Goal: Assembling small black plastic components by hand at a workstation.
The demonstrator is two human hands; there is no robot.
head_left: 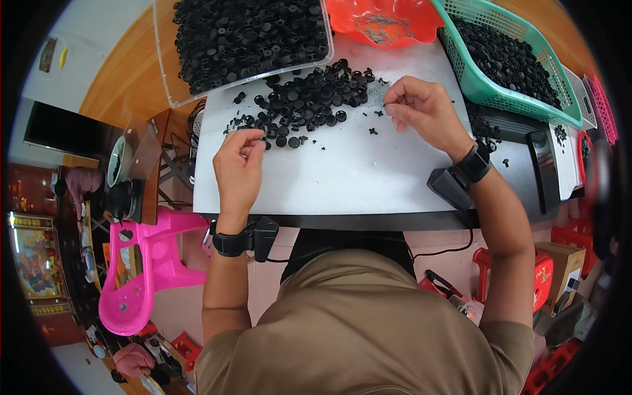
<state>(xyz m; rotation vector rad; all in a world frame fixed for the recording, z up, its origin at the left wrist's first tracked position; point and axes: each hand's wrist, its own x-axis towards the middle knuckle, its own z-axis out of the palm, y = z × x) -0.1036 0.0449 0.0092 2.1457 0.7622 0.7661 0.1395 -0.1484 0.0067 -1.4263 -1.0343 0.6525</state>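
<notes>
A heap of small black round plastic parts [309,99] lies on the white tabletop [329,178]. My left hand [238,164] rests at the heap's near left edge, its fingertips pinched on one small black part. My right hand [421,108] hovers at the heap's right edge, thumb and fingers pinched together on something tiny that I cannot make out. A few loose black bits [373,131] lie between the hands. Both wrists wear black bands with a small box.
A clear bin [164,59] full of black parts stands at the back left, an orange bowl [385,23] at the back middle, a green basket [474,79] of black parts at the right. Pink stool [148,263] at lower left, red stools at lower right.
</notes>
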